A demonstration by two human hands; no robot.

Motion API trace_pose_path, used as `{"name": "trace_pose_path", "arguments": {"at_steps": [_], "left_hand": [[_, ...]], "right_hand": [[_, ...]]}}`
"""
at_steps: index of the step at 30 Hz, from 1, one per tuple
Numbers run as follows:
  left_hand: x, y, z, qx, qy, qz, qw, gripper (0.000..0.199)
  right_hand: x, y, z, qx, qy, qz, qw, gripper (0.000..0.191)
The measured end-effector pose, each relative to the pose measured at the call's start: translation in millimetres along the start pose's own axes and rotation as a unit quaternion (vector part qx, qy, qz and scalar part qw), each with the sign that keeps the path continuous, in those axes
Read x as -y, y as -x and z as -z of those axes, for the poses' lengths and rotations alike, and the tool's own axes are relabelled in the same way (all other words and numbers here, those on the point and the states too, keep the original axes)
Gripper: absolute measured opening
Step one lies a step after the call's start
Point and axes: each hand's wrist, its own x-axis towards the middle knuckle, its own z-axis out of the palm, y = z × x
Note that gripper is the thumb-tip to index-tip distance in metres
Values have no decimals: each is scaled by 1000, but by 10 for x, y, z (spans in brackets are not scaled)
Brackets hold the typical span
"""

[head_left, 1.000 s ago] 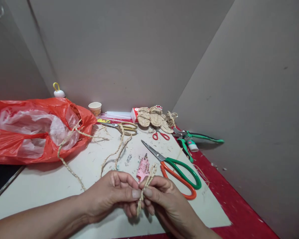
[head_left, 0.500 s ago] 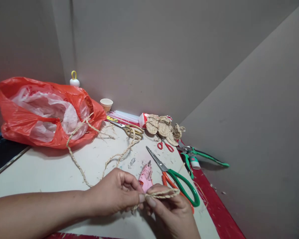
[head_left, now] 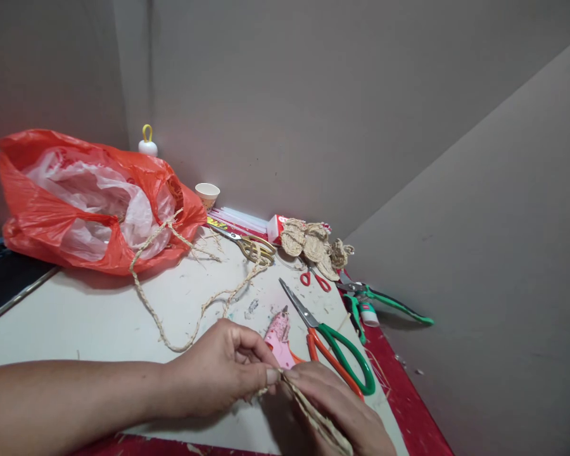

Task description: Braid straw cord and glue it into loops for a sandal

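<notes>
Works over a pale flat board (head_left: pixel 95 323) edged by red cloth (head_left: pixel 394 354). Has a pink glue gun (head_left: pixel 279 335) just beyond the fingertips, partly covered by them, and long-bladed scissors with green and orange handles (head_left: pixel 335 345) lying close to the right hand (head_left: pixel 337 405). Leaves looser braided strands (head_left: pixel 145 294) curving across the board from a crumpled red plastic bag (head_left: pixel 33 215) to behind the left hand (head_left: pixel 218 370). Shows farther off gold-handled scissors (head_left: pixel 254 248), a small paper cup (head_left: pixel 208 196), flat coiled straw pieces (head_left: pixel 293 237) and green-handled cutters (head_left: pixel 399 304). Pinches a pale braided straw cord (head_left: pixel 316 415) between left thumb and fingers, near a narrow end. Touches it there with the right fingertips too, closure hidden and impossible to tell. Runs it doubled from the pinch toward the near edge, along the right hand's inner side.
</notes>
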Motion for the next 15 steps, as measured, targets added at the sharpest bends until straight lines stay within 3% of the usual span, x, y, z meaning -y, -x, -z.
{"name": "trace_pose_path", "arguments": {"at_steps": [5,8,12,15], "left_hand": [[19,-11,12,2,29,3,1000,18],[37,-17,34,6,18,-33,999,18],[51,-18,69,-3,-120,-132,984,16],[94,-29,117,-7,-296,-252,921,19]], "right_hand": [[-27,-36,62,50,80,120,988,59],[20,-102,60,72,69,132,986,58],[64,-151,51,86,26,73,993,45],[47,-131,16,82,26,-9,996,27]]}}
